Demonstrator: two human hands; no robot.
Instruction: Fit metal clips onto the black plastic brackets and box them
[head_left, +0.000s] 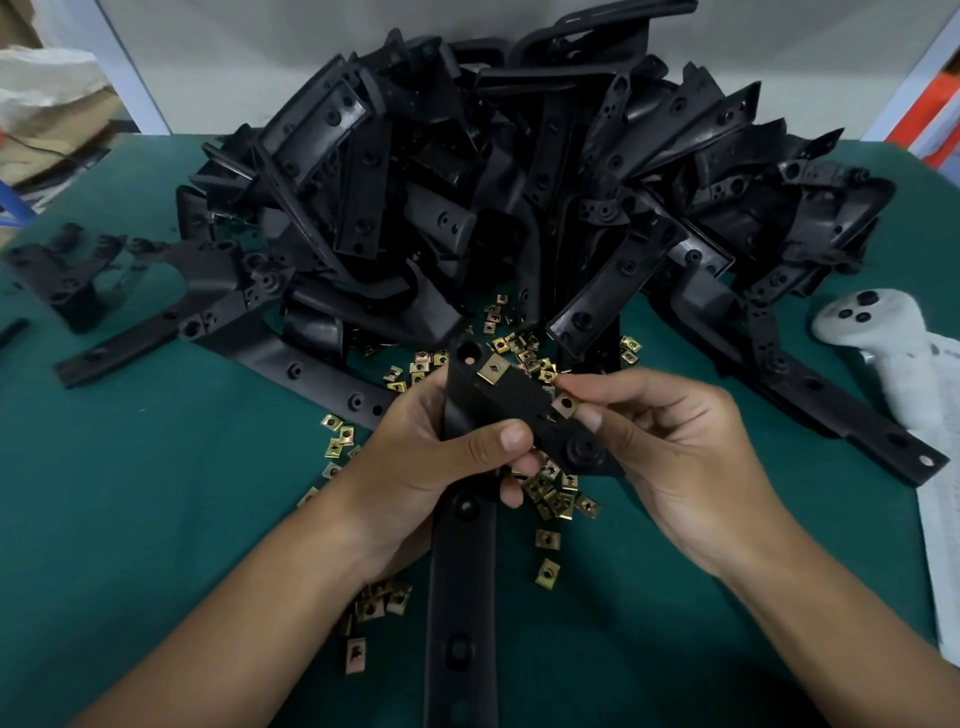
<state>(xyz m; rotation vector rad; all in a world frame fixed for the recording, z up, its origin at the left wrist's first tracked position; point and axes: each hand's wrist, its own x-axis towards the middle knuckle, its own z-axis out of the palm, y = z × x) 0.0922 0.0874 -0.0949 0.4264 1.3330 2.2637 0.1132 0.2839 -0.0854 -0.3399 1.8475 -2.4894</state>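
Observation:
My left hand (415, 457) grips a long black plastic bracket (511, 410) over the middle of the green table (130, 493). One brass-coloured metal clip (493, 370) sits on the bracket's upper end. My right hand (670, 441) pinches a second metal clip (565, 404) at the bracket's right edge, between thumb and forefinger. Several loose clips (558, 499) lie scattered on the table under and around both hands. The bracket's lower arm (460, 613) runs down towards me.
A big heap of black brackets (519, 182) fills the back of the table. Single brackets lie at the left (67, 270) and right (831, 395). A white handheld controller (878, 332) rests at the right edge. No box is in view.

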